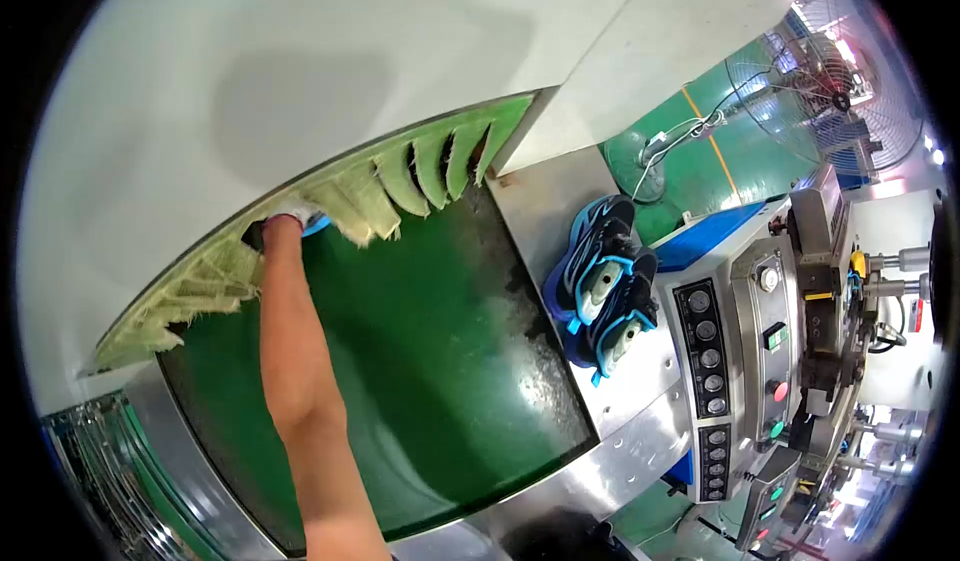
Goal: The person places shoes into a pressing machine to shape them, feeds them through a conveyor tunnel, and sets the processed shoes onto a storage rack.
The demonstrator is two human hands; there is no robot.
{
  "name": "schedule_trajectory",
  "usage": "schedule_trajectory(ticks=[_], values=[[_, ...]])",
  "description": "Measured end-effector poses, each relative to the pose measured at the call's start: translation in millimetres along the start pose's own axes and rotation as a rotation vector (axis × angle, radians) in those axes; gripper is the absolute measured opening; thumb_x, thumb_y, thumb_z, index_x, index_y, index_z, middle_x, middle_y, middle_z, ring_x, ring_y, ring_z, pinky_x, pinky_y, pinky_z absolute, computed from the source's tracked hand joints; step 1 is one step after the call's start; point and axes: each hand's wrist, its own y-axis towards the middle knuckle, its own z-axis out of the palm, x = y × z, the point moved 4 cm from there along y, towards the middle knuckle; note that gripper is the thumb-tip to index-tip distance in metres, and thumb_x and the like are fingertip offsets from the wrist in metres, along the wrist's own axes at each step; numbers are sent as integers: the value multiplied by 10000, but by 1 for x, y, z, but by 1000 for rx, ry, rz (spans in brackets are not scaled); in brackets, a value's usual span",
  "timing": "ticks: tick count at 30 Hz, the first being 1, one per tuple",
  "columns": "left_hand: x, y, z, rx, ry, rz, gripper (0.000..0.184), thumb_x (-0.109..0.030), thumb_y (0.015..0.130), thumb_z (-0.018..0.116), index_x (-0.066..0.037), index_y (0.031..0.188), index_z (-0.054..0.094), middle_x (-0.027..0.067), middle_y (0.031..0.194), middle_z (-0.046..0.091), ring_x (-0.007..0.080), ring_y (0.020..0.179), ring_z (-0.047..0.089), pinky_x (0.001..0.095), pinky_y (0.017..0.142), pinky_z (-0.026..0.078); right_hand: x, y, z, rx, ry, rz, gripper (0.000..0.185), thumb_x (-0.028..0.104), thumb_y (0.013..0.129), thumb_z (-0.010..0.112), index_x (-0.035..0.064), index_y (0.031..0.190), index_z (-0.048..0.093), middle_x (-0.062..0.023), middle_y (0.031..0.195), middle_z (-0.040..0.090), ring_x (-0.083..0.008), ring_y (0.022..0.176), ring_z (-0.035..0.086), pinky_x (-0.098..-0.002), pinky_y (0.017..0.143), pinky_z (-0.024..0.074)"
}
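My left arm stretches up from the bottom edge, and my left hand (290,213), in a pale glove, reaches in among the frayed yellow-green strips (350,206) over the machine's opening. Its fingers are hidden, so their grip does not show. Close against the hand is a blue-edged item (317,224), mostly covered; a dark patch shows on the hand's other side. Below the strips lies a green belt (430,361). On the metal ledge to the right a pair of black and blue sports shoes (600,281) sits side by side, with grey-green pieces inside. My right hand is out of view.
A white machine housing (300,51) rises above the strips. Metal framing (560,471) borders the belt. At the right stands a machine with a panel of gauges and buttons (760,341). A large caged fan (840,91) and its cable are farther back.
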Motion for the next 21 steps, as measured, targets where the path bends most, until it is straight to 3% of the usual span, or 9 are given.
schedule_trajectory(ticks=[3, 5, 6, 9, 13, 14, 15, 18, 21], values=[[-19, -35, -1, -175, 8, 128, 486, -340, 973, 485, -63, 1329, 666, 198, 1333, 661, 382, 1225, 633, 565, 1024, 470, 78, -8, 16, -107, -286, -153, 452, 313, 911, 694, 16, 1249, 646, -147, 1042, 737, -243, 846, 678, -387, 740, 541], [-24, -99, -3, -40, -758, -90, 753, -587, 897, 603, 8, 1358, 615, 283, 1299, 647, 395, 1242, 621, 510, 1067, 443, 115, 1, 26, 22, -215, -61, 598, 293, 917, 717, 5, 1405, 529, -183, 1211, 686, -231, 1044, 652, -365, 847, 550], [-32, -107, 30, -446, -753, -138, 895, -763, 863, 499, -37, 1378, 599, 266, 1325, 638, 434, 1225, 610, 508, 1116, 403, 144, 0, 30, -58, -312, -287, 516, 332, 887, 718, 20, 1284, 612, -183, 1192, 694, -283, 1086, 656, -406, 897, 544], [-52, -220, 17, -453, -671, -126, 755, -566, 760, 743, -34, 1276, 597, 231, 1215, 665, 415, 1106, 642, 485, 992, 478, 183, 16, 48, -69, -548, -1065, 263, 279, 887, 662, 49, 1009, 699, -144, 1253, 675, -347, 1192, 616, -426, 967, 528], [-77, -351, 31, -441, -904, 49, 602, -305, 623, 932, -68, 1099, 650, 164, 1024, 719, 359, 935, 689, 466, 835, 539, 211, 9, 72, 120, -122, -896, 493, 322, 876, 752, 17, 1253, 661, -165, 1291, 681, -296, 1233, 635, -362, 1005, 520], [-84, -379, 43, -388, -907, 74, 616, -321, 620, 929, -59, 1103, 650, 159, 1028, 718, 348, 943, 690, 452, 840, 539, 223, -7, 78, 227, -103, -821, 578, 112, 885, 751, -53, 1385, 513, -217, 1384, 620, -269, 1295, 607, -354, 1094, 487], [-95, -407, 38, -291, -938, 84, 622, -341, 624, 923, -50, 1100, 648, 154, 1028, 719, 345, 944, 692, 445, 836, 541, 233, -33, 74, 134, -204, -1025, 632, 368, 881, 741, -17, 1357, 582, -222, 1293, 672, -317, 1232, 641, -373, 1051, 490], [-138, -495, 13, -169, -842, 285, 565, -368, 647, 908, -31, 1029, 662, 180, 949, 724, 365, 881, 702, 449, 795, 555, 263, -112, 59, 241, -289, -1077, 733, 407, 889, 702, -19, 1446, 490, -281, 1388, 579, -386, 1335, 538, -408, 1136, 409], [-210, -555, -15, 151, -558, 746, 464, -416, 711, 840, -40, 952, 714, 185, 945, 723, 369, 887, 702, 451, 776, 556, 273, -106, 88, 62, -292, -1778, 858, 416, 834, 733, -63, 1463, 400, -267, 1501, 459, -402, 1394, 461, -450, 1188, 350]])
